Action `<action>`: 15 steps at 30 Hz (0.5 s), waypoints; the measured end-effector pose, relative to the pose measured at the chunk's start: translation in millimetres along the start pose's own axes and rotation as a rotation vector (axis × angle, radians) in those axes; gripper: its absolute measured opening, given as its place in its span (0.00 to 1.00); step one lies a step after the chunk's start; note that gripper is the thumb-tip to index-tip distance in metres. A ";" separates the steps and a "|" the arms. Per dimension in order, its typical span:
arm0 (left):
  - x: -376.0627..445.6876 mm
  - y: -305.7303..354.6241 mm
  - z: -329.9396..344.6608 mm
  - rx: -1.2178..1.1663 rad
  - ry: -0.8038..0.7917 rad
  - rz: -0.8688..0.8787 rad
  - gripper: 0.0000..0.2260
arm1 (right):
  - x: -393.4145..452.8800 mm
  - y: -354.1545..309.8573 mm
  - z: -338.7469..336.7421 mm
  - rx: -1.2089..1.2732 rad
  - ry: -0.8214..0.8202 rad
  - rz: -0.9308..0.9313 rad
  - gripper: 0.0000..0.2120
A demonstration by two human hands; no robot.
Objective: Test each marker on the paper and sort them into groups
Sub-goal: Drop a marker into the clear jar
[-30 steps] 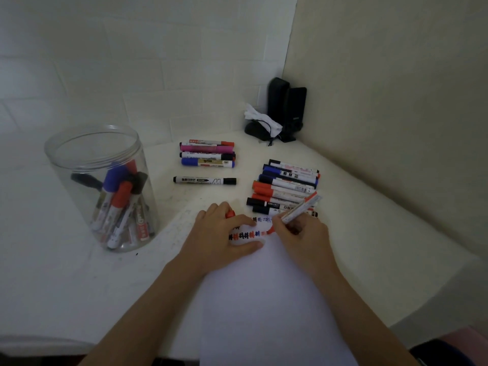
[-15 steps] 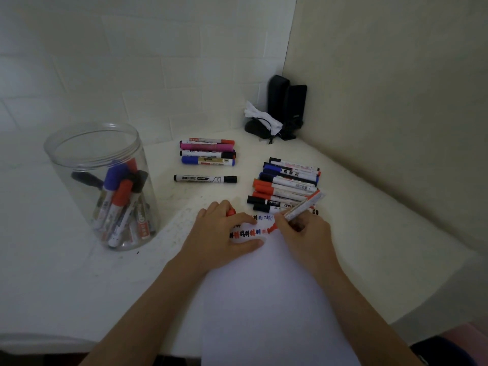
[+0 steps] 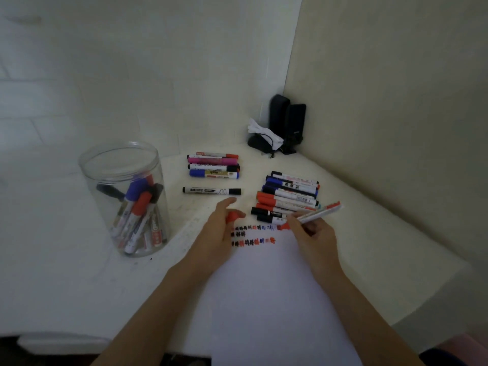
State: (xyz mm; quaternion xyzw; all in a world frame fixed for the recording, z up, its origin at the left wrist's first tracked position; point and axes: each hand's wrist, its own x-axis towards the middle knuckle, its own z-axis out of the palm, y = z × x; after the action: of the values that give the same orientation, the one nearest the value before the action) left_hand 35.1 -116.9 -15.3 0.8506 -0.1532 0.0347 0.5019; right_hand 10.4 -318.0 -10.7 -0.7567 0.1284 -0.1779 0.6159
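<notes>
Red marker has lifted off the paper, pinched in the right hand. Left hand, at nine o'clock, has raised its fingers, gripping the red cap: recapping likely follows.

The white table bears paper, a clear jar, marker groups and black speakers.

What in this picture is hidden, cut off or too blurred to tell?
- Head view: the paper runs off the bottom edge.
- The red cap is half hidden by the left hand.
- The test marks are too small to read.
- Markers in the jar overlap; no count possible.
</notes>
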 end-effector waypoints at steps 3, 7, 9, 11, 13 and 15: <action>-17.1 -1.4 -2.5 -0.071 0.008 0.017 0.15 | -3.8 -6.2 -0.4 0.050 -0.028 0.005 0.02; -29.8 -5.4 -4.6 -0.052 0.084 0.077 0.10 | -3.8 -14.0 -0.7 0.045 -0.094 0.068 0.03; -29.9 -4.6 -6.3 -0.082 0.113 0.075 0.10 | -4.0 -21.5 -0.6 0.106 -0.167 0.101 0.02; -29.8 -4.6 -8.1 -0.113 0.119 0.054 0.10 | -8.9 -28.7 2.6 0.141 -0.214 0.126 0.06; -29.0 -6.1 -9.5 -0.167 0.114 0.014 0.09 | -18.0 -33.9 9.7 0.159 -0.229 0.158 0.10; -27.8 -7.6 -10.4 -0.197 0.116 -0.008 0.08 | -27.3 -36.1 17.0 0.175 -0.224 0.175 0.10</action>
State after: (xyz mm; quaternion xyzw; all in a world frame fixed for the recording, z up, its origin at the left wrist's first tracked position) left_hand 11.9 -98.2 -22.5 0.7944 -0.1231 0.0664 0.5911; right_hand -7.9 -284.1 18.5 -0.7011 0.1081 -0.0486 0.7032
